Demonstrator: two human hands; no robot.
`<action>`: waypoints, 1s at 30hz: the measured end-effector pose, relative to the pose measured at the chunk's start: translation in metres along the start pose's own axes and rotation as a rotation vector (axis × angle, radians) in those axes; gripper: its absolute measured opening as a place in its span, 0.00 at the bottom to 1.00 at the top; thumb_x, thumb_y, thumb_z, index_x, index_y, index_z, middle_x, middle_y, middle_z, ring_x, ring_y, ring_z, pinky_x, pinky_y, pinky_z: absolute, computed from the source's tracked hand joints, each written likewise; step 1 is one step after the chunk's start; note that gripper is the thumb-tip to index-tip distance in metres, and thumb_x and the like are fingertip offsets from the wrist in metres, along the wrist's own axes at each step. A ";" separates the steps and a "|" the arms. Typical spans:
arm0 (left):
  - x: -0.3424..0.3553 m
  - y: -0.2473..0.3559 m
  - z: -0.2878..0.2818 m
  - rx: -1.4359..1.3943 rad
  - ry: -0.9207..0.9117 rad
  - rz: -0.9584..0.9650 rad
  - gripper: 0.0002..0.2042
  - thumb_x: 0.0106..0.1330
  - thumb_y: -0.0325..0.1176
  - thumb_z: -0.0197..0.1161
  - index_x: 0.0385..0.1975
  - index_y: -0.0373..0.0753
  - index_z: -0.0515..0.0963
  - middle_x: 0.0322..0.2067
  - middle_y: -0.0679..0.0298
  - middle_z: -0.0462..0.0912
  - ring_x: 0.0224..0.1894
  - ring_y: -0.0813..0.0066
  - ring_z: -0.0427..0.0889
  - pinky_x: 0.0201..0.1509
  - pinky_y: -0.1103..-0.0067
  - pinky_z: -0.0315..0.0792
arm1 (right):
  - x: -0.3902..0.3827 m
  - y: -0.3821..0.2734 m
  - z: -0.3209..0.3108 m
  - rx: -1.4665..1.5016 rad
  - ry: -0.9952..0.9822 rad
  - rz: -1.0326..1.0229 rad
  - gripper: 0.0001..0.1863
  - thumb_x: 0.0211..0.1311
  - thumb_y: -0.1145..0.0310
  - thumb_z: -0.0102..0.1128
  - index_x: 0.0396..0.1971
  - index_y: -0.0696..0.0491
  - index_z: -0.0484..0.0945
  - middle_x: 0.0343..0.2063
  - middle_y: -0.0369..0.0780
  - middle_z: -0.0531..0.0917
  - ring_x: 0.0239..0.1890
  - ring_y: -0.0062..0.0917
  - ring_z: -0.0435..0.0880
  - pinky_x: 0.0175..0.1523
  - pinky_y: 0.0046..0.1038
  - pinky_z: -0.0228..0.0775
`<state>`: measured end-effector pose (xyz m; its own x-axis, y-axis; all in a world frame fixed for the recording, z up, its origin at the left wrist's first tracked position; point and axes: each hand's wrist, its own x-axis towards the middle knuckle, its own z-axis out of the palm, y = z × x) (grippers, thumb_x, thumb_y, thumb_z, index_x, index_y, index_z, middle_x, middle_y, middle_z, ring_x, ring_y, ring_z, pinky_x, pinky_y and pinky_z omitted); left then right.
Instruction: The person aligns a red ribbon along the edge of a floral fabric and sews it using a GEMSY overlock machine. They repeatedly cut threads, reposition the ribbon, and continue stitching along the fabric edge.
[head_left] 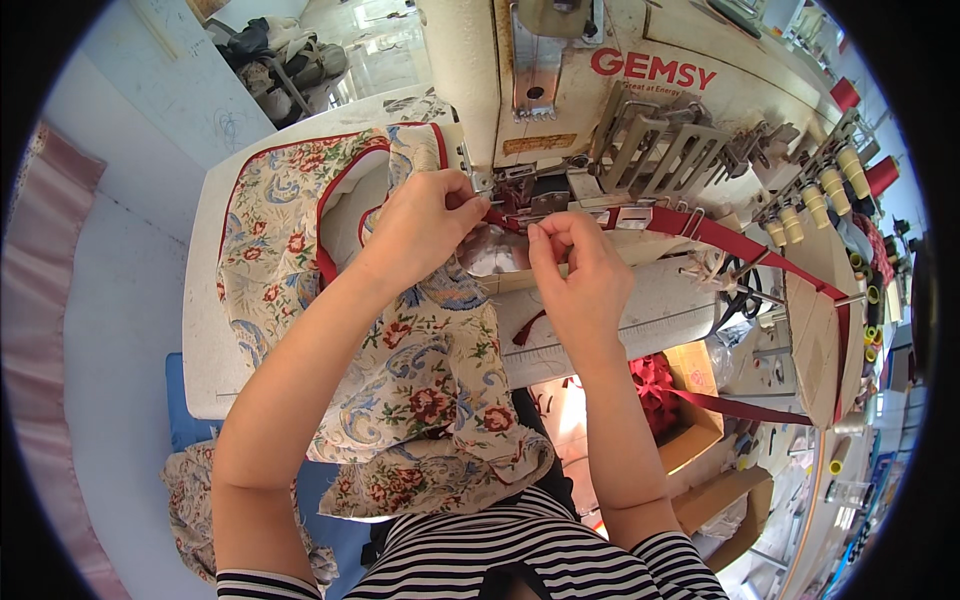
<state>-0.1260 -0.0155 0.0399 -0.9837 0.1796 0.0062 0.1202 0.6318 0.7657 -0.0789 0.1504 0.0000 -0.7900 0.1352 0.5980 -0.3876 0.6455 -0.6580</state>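
A cream floral fabric piece (410,345) with red-bound edges lies over the white sewing machine bed and hangs toward my lap. My left hand (428,222) rests above its upper part, thumb and fingers pinched at the end of a red binding tape (735,240) beside the needle area. That tape runs in from the right through metal guides (634,217). Just right of the needle area, my right hand (585,280) has thumb and forefinger pressed together close to the tape; whatever is between them is too small to make out. The sewing machine (560,135) stands directly beyond both hands.
Thread cones (833,190) stand on a rack at right. Below, a cardboard box (690,440) holds red material. More floral fabric (190,495) lies low at left, by a blue surface. A pale wall (125,290) borders the left side. Dark and light cloths (285,65) are heaped beyond the table.
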 end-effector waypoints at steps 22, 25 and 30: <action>0.003 -0.001 0.001 -0.023 -0.035 0.003 0.13 0.60 0.34 0.60 0.23 0.28 0.76 0.19 0.64 0.78 0.22 0.81 0.73 0.29 0.79 0.68 | 0.000 0.001 0.000 -0.005 -0.002 -0.010 0.06 0.51 0.72 0.63 0.25 0.52 0.73 0.19 0.32 0.75 0.19 0.21 0.75 0.24 0.24 0.65; 0.001 0.001 -0.001 -0.016 -0.028 -0.005 0.13 0.60 0.34 0.60 0.24 0.27 0.76 0.19 0.63 0.79 0.23 0.80 0.74 0.30 0.78 0.69 | 0.000 0.001 0.001 -0.005 0.002 -0.014 0.06 0.51 0.72 0.63 0.25 0.51 0.73 0.19 0.32 0.75 0.18 0.21 0.74 0.24 0.24 0.65; 0.000 0.003 -0.001 0.019 -0.008 -0.013 0.14 0.60 0.35 0.60 0.24 0.26 0.75 0.20 0.61 0.79 0.23 0.78 0.75 0.30 0.77 0.69 | 0.000 0.001 0.002 0.002 0.008 -0.016 0.06 0.50 0.72 0.63 0.25 0.51 0.73 0.19 0.32 0.75 0.19 0.22 0.75 0.24 0.24 0.65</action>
<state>-0.1260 -0.0142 0.0434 -0.9841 0.1773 -0.0088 0.1100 0.6482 0.7535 -0.0802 0.1500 -0.0015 -0.7799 0.1313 0.6120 -0.4008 0.6462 -0.6495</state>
